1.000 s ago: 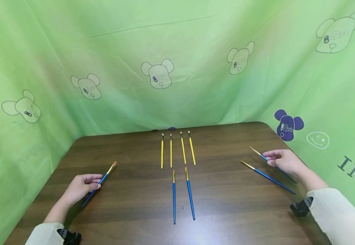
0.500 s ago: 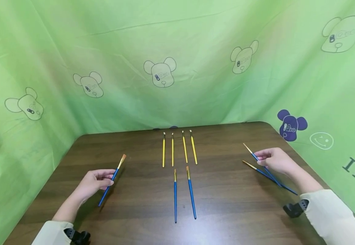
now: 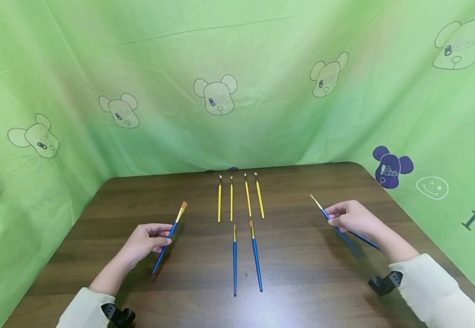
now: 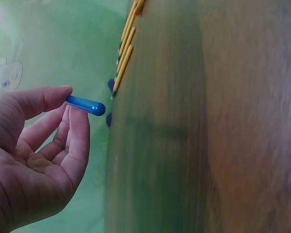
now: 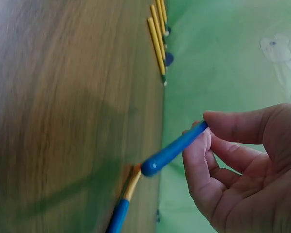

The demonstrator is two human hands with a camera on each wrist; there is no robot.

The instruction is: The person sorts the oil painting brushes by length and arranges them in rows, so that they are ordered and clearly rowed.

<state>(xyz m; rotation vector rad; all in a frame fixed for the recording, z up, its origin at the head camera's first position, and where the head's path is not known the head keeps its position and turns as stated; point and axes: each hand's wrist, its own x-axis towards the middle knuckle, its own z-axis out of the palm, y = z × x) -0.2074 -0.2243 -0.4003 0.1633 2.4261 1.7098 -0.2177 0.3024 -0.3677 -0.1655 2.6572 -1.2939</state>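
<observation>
paintbrush with blue handle and flat tip (image 3: pixel 173 230) is being pinched between thumb and fingers by the left hand (image 3: pixel 150 239), slanting over the wood-grained table (image 3: pixel 294 291); it is being gripped partway along the handle, probably for balance, and its ginger bristles are being left untouched. its rounded, lacquered butt is being shown glossy in the left wrist view. farther right, four yellow brushes (image 3: pixel 232 200) are being displayed side by side near the far edge, gaps apparently being left so each can be lifted singly. nearer, two blue brushes (image 3: pixel 235 264) are being presented in similar fashion, gold ferrules and bristles being pointed away. to their right, a slender blue brush (image 3: pixel 345 239) is being pinched by the right hand (image 3: pixel 354 218), a light hold seemingly being enough for so thin a rod. past it, a loose blue brush (image 3: pixel 366 240) is being partly hidden by that hand; whether it is being touched cannot be told. at far right, green cloth (image 3: pixel 458 118) is being hung in soft creases, perhaps as a backdrop.
</observation>
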